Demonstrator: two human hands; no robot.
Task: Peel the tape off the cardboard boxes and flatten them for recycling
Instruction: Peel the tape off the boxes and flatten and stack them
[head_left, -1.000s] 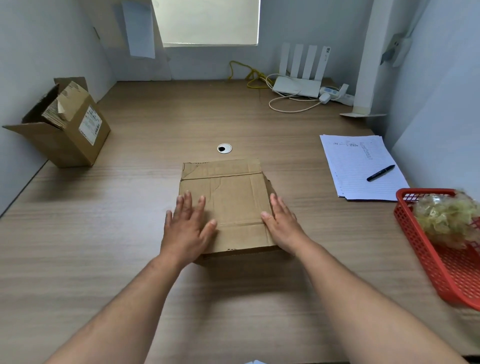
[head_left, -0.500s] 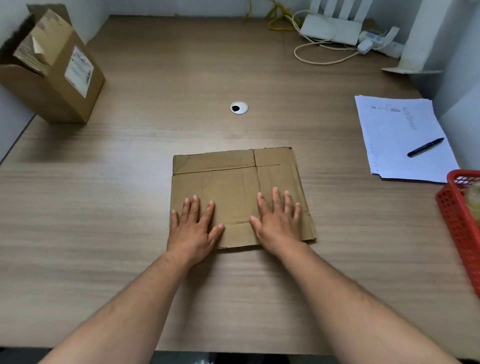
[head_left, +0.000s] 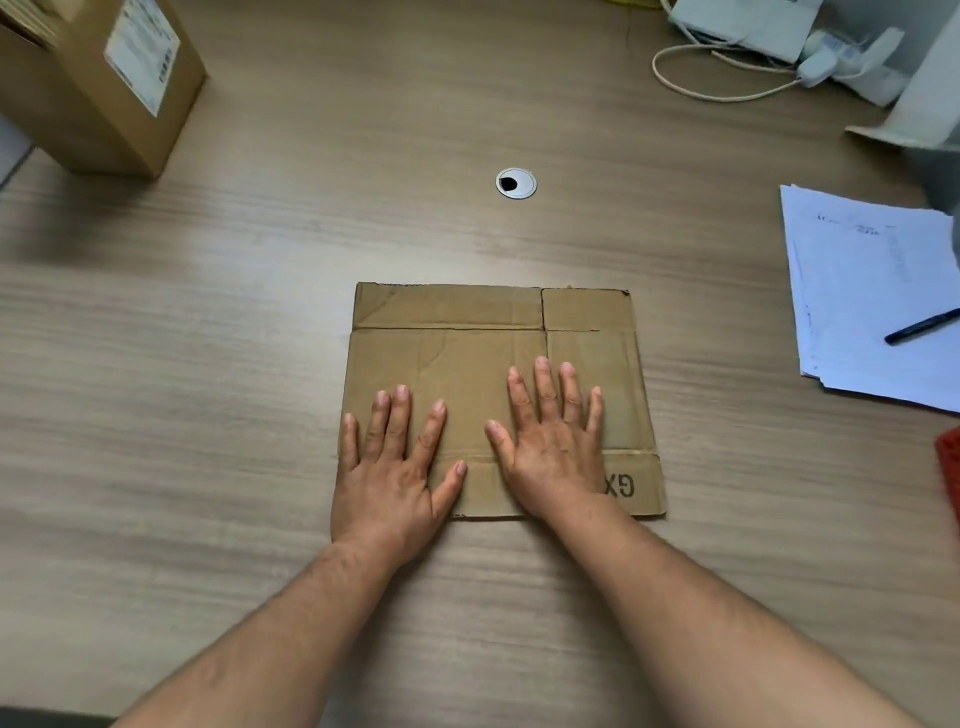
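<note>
A brown cardboard box (head_left: 467, 332) lies flattened on the wooden desk (head_left: 208, 364) in front of me, its flaps spread level and black letters printed near its right front corner. My left hand (head_left: 392, 467) presses palm down on its left front part with fingers straight and spread. My right hand (head_left: 553, 441) presses flat beside it, nearer the middle. A second cardboard box (head_left: 98, 78) with a white shipping label stands unflattened at the far left corner.
A round cable grommet (head_left: 516, 183) sits in the desk beyond the flat box. A stack of white papers (head_left: 872, 291) with a black pen (head_left: 922, 326) lies at the right. A red basket's edge (head_left: 950, 467) shows at far right. A router and cables (head_left: 743, 36) are at the back.
The box has gone from slightly raised to fully flat under both hands. My right hand slid from its right edge onto its top. The view tilted down and closer.
</note>
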